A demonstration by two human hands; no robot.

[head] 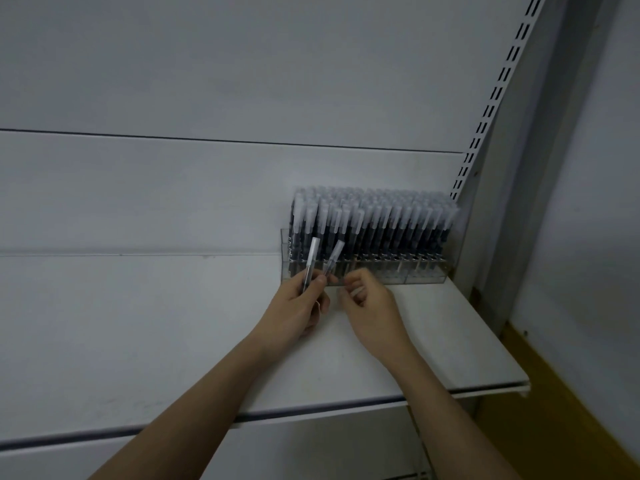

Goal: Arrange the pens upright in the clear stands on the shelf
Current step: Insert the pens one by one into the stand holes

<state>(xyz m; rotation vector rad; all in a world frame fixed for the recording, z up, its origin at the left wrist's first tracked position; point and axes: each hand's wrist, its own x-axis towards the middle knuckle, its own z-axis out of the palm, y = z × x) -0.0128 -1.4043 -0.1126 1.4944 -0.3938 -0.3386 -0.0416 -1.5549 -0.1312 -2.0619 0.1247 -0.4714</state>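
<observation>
A clear acrylic stand (415, 277) stands at the back right of the white shelf (173, 341), packed with several upright black pens with frosted caps (398, 220). My left hand (299, 306) grips two loose pens (313, 254) just in front of the stand's left end, their capped ends pointing up and fanned apart. My right hand (367, 299) hovers beside it to the right, fingers loosely curled with nothing visible in them, close to the stand's front wall.
A white back panel (207, 81) rises behind the shelf. A slotted upright (495, 95) runs along the right side, next to a grey wall. The shelf's front edge (311, 412) has a dark strip. Yellow-brown floor (554, 410) shows at the lower right.
</observation>
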